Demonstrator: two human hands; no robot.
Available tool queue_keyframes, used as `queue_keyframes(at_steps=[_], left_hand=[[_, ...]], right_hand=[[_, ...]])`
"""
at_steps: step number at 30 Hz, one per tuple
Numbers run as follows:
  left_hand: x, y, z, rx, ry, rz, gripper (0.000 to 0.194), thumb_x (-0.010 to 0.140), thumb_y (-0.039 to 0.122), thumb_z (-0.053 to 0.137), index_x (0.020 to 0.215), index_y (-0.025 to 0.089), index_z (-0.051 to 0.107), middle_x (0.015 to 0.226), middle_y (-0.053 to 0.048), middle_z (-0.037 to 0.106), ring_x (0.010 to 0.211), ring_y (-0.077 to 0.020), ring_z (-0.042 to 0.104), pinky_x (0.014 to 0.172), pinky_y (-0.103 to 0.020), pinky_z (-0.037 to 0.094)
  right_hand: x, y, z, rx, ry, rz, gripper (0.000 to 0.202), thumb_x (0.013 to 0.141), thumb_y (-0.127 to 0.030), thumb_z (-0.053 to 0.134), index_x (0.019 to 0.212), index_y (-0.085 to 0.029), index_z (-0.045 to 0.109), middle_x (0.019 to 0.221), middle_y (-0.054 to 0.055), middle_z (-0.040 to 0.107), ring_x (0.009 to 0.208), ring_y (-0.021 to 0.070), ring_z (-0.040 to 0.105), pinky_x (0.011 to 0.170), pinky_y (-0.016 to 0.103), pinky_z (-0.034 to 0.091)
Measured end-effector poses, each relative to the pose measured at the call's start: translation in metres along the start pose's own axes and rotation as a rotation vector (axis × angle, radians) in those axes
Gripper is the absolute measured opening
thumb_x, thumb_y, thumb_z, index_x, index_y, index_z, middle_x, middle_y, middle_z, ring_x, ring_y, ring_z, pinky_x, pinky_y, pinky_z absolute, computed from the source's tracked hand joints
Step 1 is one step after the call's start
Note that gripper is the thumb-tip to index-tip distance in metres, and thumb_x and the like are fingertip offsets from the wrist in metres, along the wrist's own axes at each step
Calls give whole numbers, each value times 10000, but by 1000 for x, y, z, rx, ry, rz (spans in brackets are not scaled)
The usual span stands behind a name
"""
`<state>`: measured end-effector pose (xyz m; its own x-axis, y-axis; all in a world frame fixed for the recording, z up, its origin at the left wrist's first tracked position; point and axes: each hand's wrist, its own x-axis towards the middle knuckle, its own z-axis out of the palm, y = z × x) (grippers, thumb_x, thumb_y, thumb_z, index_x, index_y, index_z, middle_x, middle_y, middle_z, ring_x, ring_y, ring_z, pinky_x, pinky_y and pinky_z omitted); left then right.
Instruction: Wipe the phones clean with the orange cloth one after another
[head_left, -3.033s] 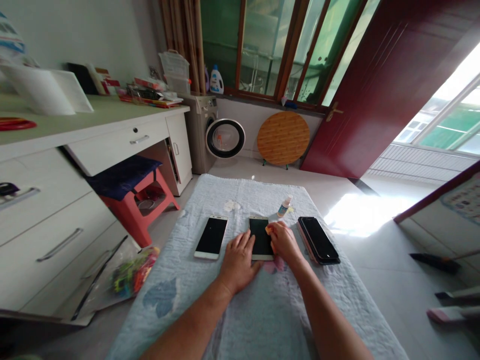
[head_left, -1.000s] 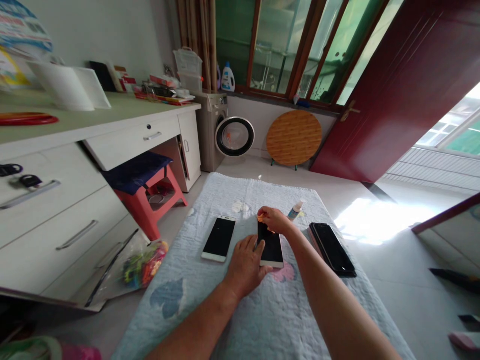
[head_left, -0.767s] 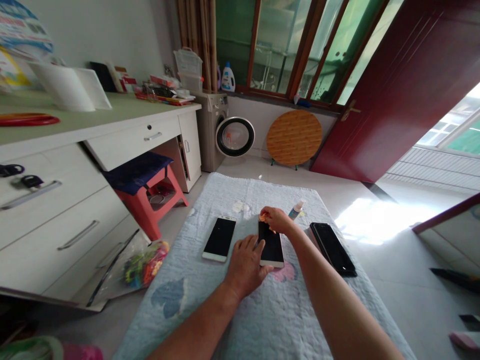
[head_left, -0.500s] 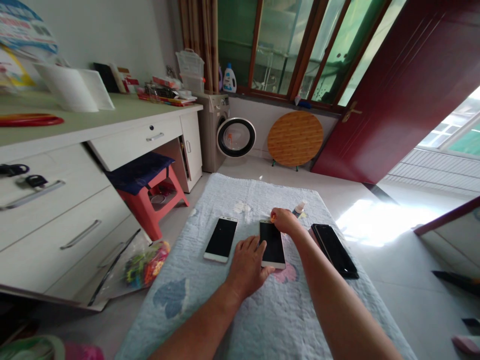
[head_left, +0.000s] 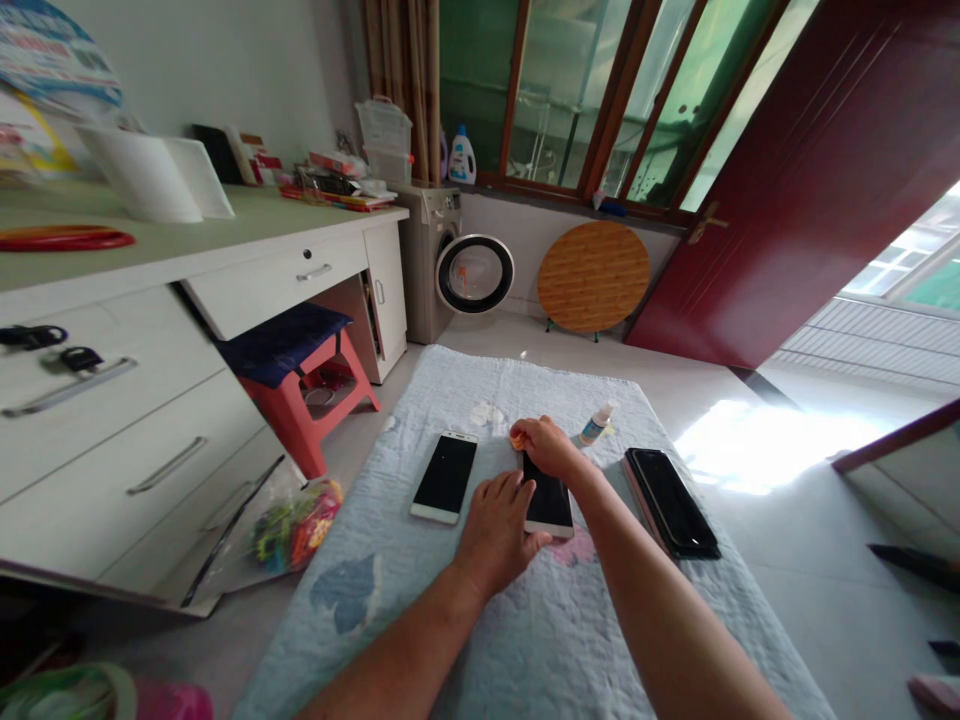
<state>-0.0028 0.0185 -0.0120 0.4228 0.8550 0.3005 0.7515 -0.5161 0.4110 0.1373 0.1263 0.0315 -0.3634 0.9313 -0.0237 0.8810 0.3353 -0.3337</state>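
Observation:
A phone with a dark screen (head_left: 552, 500) lies on the quilted cloth (head_left: 480, 380). My left hand (head_left: 496, 530) grips its lower left side, thumb at the bottom edge and fingers at the left edge. Over the phone's top end, my right hand (head_left: 547, 446) pinches a small orange piece (head_left: 517, 440), partly hidden by the fingers. Left of my hands rests a second, white-framed phone (head_left: 445, 478). A small spray bottle (head_left: 597, 423) lies tilted beyond my right wrist. On the right are dark phones or cases, stacked (head_left: 670, 500).
A red stool (head_left: 307, 385) and a clear bag of colourful items (head_left: 296, 525) are on the floor at the left, by the white desk (head_left: 277, 270). Further back are a washing machine with its door open (head_left: 431, 270) and a round wooden board (head_left: 594, 276).
My right hand has moved left across the phone's top end with the orange piece, uncovering more of the spray bottle. My left hand has stayed on the phone.

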Motion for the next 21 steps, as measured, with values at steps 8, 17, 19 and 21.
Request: queue_keyframes(at_steps=[8,17,19,21], left_hand=[[0,2,-3,19,33,-22,585,734,472,753,1225,221,556,1232,-118,578,1154,-319,507,992,-486,386],[1,7,-10,84,42,-32,549,724,534,742,1156,243,567,1067,-78,575,1024,-291,519,945,-460,377],[1,7,-10,95,36,-28,547,735,539,732,1163,238,573,1059,-83,581,1018,-295,520,946,-466,374],[1,7,-10,98,29,-29,547,736,536,732,1168,238,578,1048,-86,590,1018,-300,522,967,-484,360]], right_hand=[[-12,-11,2,-40,-61,-52,265,817,-88,479,953,-194,681,947,46,697,851,171,512,795,263,344],[-20,-18,-3,-5,-151,-55,246,789,-87,507,872,-222,696,840,-5,710,777,123,583,696,204,359],[-18,-18,-3,-23,-118,-31,246,823,-109,485,896,-213,695,894,21,713,844,148,582,727,221,362],[-16,-20,-2,-42,-82,-7,255,853,-129,462,936,-200,693,956,52,710,910,177,571,757,241,362]])
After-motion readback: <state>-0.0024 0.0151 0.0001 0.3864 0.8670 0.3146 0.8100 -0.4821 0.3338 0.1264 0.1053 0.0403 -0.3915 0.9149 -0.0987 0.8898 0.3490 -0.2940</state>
